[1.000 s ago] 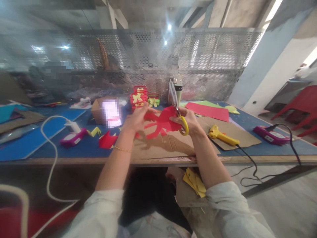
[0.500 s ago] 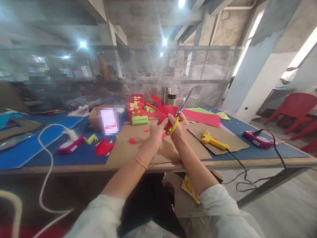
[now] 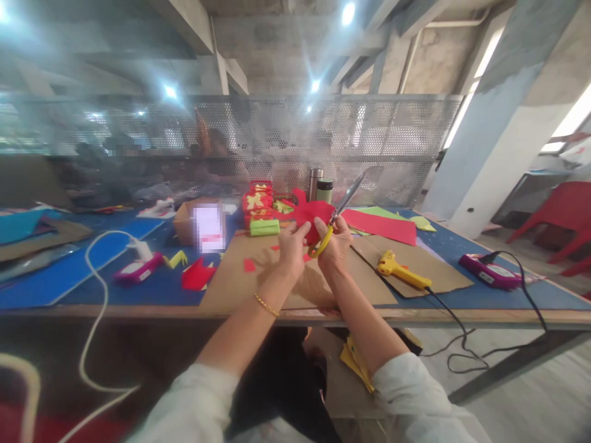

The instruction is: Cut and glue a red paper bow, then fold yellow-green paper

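Note:
My left hand (image 3: 292, 251) is closed, with thumb and fingers pinching a cut piece of red paper (image 3: 310, 213). My right hand (image 3: 336, 247) has yellow-handled scissors (image 3: 348, 200) in its grip, their blades pointing up and away to the right. The right thumb also rests at the red piece, beside the left fingertips. Both hands are above a cardboard sheet (image 3: 249, 292), where small red scraps (image 3: 249, 265) lie. Behind the hands, a long red strip (image 3: 385, 226) stretches to the right. My fingers partly hide the lower edge of the red piece.
A yellow glue gun (image 3: 401, 271) and a purple power strip (image 3: 490, 272) with cables lie right. Left are a lit phone (image 3: 209, 227) against a cardboard box, another purple strip (image 3: 138, 269) and a folded red piece (image 3: 197, 275). Two flasks (image 3: 324, 191) stand behind; mesh (image 3: 277, 135) borders the table.
The whole view has shifted slightly, so things appear a little lower and further right. Both hands keep their hold on the red paper and scissors, and the red piece has turned slightly.

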The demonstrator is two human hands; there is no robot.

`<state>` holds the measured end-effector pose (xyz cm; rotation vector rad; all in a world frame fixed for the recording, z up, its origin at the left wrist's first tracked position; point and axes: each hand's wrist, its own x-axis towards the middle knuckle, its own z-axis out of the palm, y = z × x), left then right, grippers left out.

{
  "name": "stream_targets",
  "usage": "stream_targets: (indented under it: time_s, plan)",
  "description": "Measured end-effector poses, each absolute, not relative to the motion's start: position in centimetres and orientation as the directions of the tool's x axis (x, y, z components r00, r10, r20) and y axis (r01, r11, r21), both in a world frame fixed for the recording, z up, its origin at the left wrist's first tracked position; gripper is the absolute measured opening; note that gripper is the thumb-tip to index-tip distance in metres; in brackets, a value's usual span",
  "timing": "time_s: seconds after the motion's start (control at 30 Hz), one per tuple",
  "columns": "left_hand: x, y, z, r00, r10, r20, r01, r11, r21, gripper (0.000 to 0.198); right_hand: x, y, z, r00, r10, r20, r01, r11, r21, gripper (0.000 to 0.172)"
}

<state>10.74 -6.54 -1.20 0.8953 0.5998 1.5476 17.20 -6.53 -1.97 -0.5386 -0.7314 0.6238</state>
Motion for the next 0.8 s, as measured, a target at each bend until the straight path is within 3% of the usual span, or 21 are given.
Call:
stream_targets:
  time_s: [0.23,0.33,0.43,0.63,0.8]
  plan:
    - [6.0,-2.3,0.5,-0.046,0.933,0.358,-0.453,-0.339,0.824,0.023,18.3,-6.5,-2.1,0.495,0.760,0.422,-0.272,0.596,-0.755,0.057]
    - [2.3,0.3,1.4,-0.092,0.909,0.407,-0.295,-0.415,0.861,0.029,19.2,-6.7,-1.7,0.345,0.861,0.373,-0.209,0.458,-0.864,0.065]
    - [-0.7,2.2,1.5,-0.124,0.906,0.405,-0.292,-0.423,0.858,0.024,19.9,-6.9,-1.0,0.158,0.930,0.331,-0.044,0.342,-0.939,0.069]
    - [-2.4,3.6,-0.2,-0.180,0.903,0.389,-0.347,-0.428,0.834,0.036,19.9,-6.6,0.1,-0.090,0.953,0.288,0.293,0.302,-0.907,0.062]
    - [-2.2,3.3,-0.9,-0.166,0.887,0.431,-0.350,-0.462,0.815,0.032,18.6,-6.2,-1.0,-0.147,0.950,0.275,0.260,0.306,-0.916,0.064]
